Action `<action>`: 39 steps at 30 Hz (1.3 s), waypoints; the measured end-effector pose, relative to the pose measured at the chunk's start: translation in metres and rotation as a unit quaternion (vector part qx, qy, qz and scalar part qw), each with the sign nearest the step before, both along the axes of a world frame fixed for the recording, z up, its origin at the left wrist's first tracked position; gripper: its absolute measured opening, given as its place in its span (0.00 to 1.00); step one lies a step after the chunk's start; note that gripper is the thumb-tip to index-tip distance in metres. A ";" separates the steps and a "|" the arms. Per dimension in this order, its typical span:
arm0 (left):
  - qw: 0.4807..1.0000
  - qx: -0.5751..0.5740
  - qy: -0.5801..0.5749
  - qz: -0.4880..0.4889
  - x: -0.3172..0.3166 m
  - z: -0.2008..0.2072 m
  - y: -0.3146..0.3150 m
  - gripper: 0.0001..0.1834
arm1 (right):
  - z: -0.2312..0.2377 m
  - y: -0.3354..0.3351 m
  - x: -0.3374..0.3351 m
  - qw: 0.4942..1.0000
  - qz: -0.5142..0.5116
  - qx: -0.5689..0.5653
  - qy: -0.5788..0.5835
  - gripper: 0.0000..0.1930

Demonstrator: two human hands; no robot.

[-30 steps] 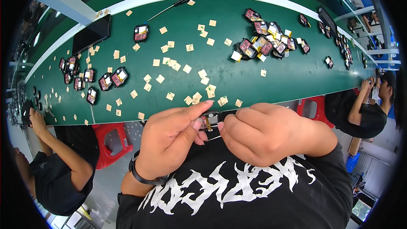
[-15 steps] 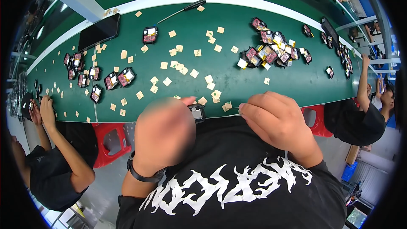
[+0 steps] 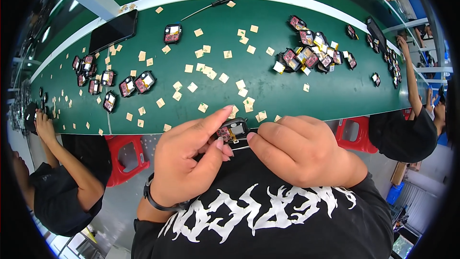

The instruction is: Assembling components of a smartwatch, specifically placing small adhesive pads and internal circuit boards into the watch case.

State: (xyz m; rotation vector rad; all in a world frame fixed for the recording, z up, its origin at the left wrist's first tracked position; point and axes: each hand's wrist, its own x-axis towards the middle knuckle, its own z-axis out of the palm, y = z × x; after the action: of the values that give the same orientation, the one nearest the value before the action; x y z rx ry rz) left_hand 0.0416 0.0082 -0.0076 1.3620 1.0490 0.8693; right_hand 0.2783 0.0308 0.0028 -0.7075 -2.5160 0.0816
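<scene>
My left hand (image 3: 188,160) is closed around a small black device housing (image 3: 233,130), gripped between thumb and fingers at the table's near edge. Its open face shows a red circuit board, a pale block and a bit of yellow tape. From the right, my right hand (image 3: 304,151) pinches thin metal tweezers (image 3: 241,148). Their tips lie at the lower edge of the housing; whether they grip anything there is too small to tell. Small beige square stickers (image 3: 261,115) lie on the table just beyond both hands.
On the green table (image 3: 258,81) are more beige stickers, a heap of open housings (image 3: 311,52) at right and a group of housings (image 3: 127,86) at left. A screwdriver (image 3: 211,6) and a dark flat screen (image 3: 114,31) lie farther back. Co-workers sit on both sides near red stools (image 3: 125,160).
My left hand has turned, bringing the housing's open face into view. My right hand has moved left, bringing the tweezers to the housing. The whole view has shifted slightly.
</scene>
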 end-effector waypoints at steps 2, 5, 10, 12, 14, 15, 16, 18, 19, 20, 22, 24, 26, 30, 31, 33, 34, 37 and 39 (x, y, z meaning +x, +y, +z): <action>1.000 0.024 0.012 0.008 0.000 -0.003 -0.003 0.28 | 0.004 -0.002 -0.003 1.000 0.003 -0.004 -0.007 0.13; 0.997 0.064 0.040 0.013 -0.001 -0.004 -0.005 0.29 | 0.006 -0.002 -0.006 1.000 0.006 -0.006 -0.015 0.12; 0.996 0.060 0.071 -0.008 -0.004 0.000 -0.005 0.28 | 0.006 -0.002 -0.008 0.999 0.021 -0.008 -0.025 0.12; 0.994 0.094 0.056 0.002 -0.003 -0.007 -0.003 0.29 | 0.008 -0.002 -0.007 0.998 0.035 -0.020 -0.049 0.12; 0.996 0.079 0.046 0.006 -0.004 -0.013 -0.001 0.29 | 0.009 0.004 -0.009 0.997 0.038 -0.018 -0.059 0.12; 0.998 0.061 0.033 0.010 -0.004 -0.016 0.001 0.29 | 0.008 0.006 -0.009 0.996 0.042 -0.019 -0.072 0.11; 0.999 0.018 0.021 0.024 -0.004 -0.016 0.002 0.27 | 0.006 0.008 -0.009 0.997 0.026 -0.038 -0.069 0.10; 0.999 0.002 0.013 0.041 -0.014 -0.024 0.006 0.27 | 0.002 0.015 -0.003 0.998 -0.027 -0.046 -0.033 0.10; 0.997 -0.023 0.010 0.071 -0.024 -0.029 0.005 0.27 | -0.001 0.019 0.000 0.996 -0.065 -0.064 0.010 0.10; 0.995 -0.013 0.015 0.094 -0.034 -0.035 0.004 0.26 | -0.002 0.026 0.012 0.990 -0.111 -0.090 0.015 0.13; 0.990 -0.014 0.050 0.127 -0.054 -0.041 0.003 0.25 | -0.010 0.033 0.031 0.970 -0.215 -0.117 0.008 0.18; 0.979 -0.036 0.083 0.184 -0.075 -0.050 0.002 0.24 | -0.010 0.040 0.043 0.962 -0.250 -0.107 0.009 0.19; 0.973 -0.044 0.095 0.206 -0.087 -0.052 0.005 0.24 | -0.006 0.045 0.049 0.939 -0.288 -0.179 -0.063 0.22; 0.970 -0.055 0.096 0.218 -0.104 -0.055 0.008 0.25 | 0.005 0.058 0.058 0.933 -0.259 -0.202 -0.147 0.24; 0.970 -0.055 0.094 0.217 -0.106 -0.055 0.009 0.25 | 0.006 0.062 0.060 0.937 -0.259 -0.191 -0.139 0.24; 0.971 -0.047 0.112 0.208 -0.108 -0.054 0.012 0.25 | 0.000 0.068 0.067 0.931 -0.234 -0.218 -0.175 0.23; 0.972 -0.048 0.101 0.207 -0.109 -0.054 0.014 0.25 | -0.005 0.070 0.070 0.938 -0.225 -0.204 -0.164 0.22; 0.976 -0.041 0.071 0.201 -0.112 -0.062 0.016 0.24 | -0.011 0.075 0.074 0.944 -0.210 -0.198 -0.162 0.21; 0.977 -0.060 0.045 0.199 -0.115 -0.062 0.020 0.23 | -0.009 0.077 0.076 0.944 -0.215 -0.193 -0.158 0.20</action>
State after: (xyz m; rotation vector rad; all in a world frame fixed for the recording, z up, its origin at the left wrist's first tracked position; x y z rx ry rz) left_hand -0.0732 0.0284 -0.0701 1.1147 1.4521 1.0217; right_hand 0.3539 0.1075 -0.0066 -1.5235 -2.5988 0.3362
